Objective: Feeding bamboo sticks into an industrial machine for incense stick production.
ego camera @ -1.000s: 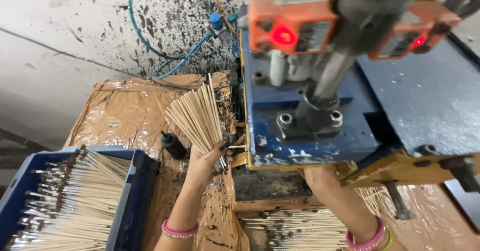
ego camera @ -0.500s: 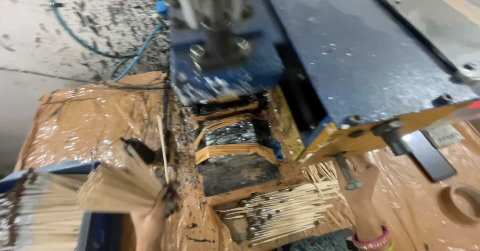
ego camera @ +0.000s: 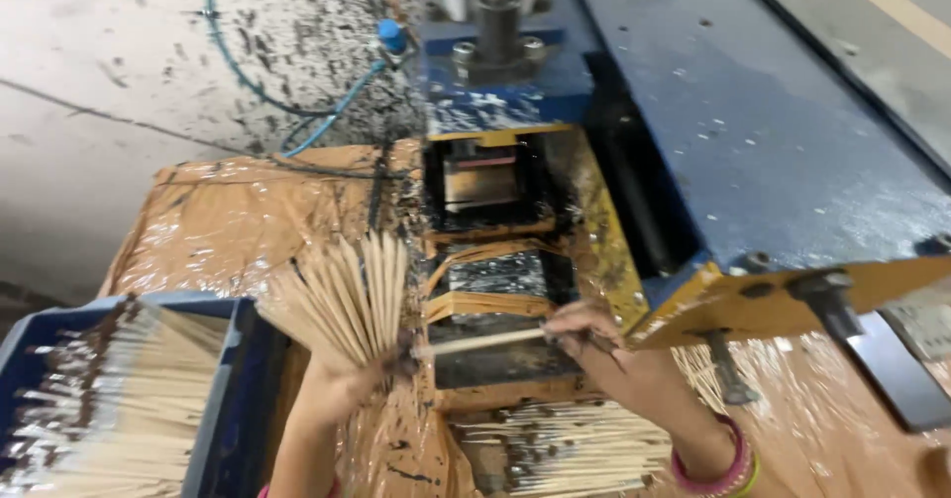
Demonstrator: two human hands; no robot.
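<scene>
My left hand [ego camera: 332,394] grips a fanned bundle of thin pale sticks [ego camera: 342,295], held upright beside the blue crate [ego camera: 213,414]. My right hand [ego camera: 594,344], with pink bangles on the wrist, pinches a single stick [ego camera: 485,340] that lies level across the open slot of the machine [ego camera: 490,280]. The stick's far end points toward the bundle. A heap of dark-tipped sticks [ego camera: 555,448] lies below my right forearm.
The blue metal machine body [ego camera: 753,131] fills the upper right, with a yellow bracket [ego camera: 792,295] jutting out. The crate at lower left holds several sticks [ego camera: 89,409]. Brown plastic sheeting [ego camera: 238,221] covers the bench. A blue hose [ego camera: 297,131] runs over the speckled floor.
The view has swung back over the slot. My left hand has lifted the bundle up from the crate, and my right hand has come in holding a single stick.
</scene>
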